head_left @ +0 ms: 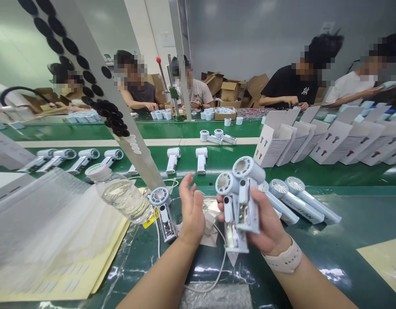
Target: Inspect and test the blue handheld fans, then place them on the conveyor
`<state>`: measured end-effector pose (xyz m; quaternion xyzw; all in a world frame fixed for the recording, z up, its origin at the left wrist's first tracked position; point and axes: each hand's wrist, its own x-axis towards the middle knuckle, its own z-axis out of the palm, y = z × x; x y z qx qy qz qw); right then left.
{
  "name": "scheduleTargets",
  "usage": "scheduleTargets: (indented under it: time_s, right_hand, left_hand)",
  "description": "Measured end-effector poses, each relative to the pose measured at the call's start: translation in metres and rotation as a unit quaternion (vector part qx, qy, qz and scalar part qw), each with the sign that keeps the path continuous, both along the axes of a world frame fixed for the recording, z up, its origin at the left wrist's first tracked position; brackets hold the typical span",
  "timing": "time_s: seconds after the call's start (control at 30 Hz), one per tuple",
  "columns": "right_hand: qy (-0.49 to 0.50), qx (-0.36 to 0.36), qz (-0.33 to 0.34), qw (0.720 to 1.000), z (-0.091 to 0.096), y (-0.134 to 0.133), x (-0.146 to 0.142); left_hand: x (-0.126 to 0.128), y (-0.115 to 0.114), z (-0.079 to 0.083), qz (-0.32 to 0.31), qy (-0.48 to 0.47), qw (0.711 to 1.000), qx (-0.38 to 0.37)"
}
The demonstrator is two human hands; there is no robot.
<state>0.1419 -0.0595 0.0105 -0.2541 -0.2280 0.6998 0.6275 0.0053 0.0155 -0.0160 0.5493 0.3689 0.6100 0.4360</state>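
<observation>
My right hand [268, 225], with a pale watch strap on its wrist, grips two light-blue handheld fans [249, 171] together above the bench. Both have open handles with their insides showing. My left hand [192, 214] is raised beside them, fingers apart, with nothing in it. Left of that hand lies another open-handled fan [166, 219], close to a white cable [158, 240]. Beyond my right hand, several closed fans [301, 204] lie side by side, partly hidden by the hand. A crumpled white tissue [211, 234] is on the bench between my hands.
A tilted water bottle [123, 193] and plastic-covered yellow sheets [111, 249] are at left. A slanted metal post [120, 107] rises in front. More fans [201, 161] lie on the green belt [149, 161]; white boxes [272, 146] stand at right. Several people work opposite.
</observation>
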Motion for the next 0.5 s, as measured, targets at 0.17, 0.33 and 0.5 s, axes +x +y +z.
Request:
scheduleTargets:
  time_s: [0.17,0.33,0.5]
  right_hand:
    - [0.158,-0.036,-0.036,0.986,0.016,-0.002,0.022]
    - [0.104,-0.068,-0.068,0.99,0.021,-0.012,0.043]
    - [-0.397,-0.063,-0.336,0.852,0.023,-0.045,0.137]
  left_hand:
    - [-0.011,0.019,0.008,-0.018,-0.012,0.997,-0.071]
    - [-0.01,0.026,0.009,-0.049,-0.066,0.992,-0.091]
    - [-0.011,0.036,0.004,0.02,0.044,0.997,-0.054]
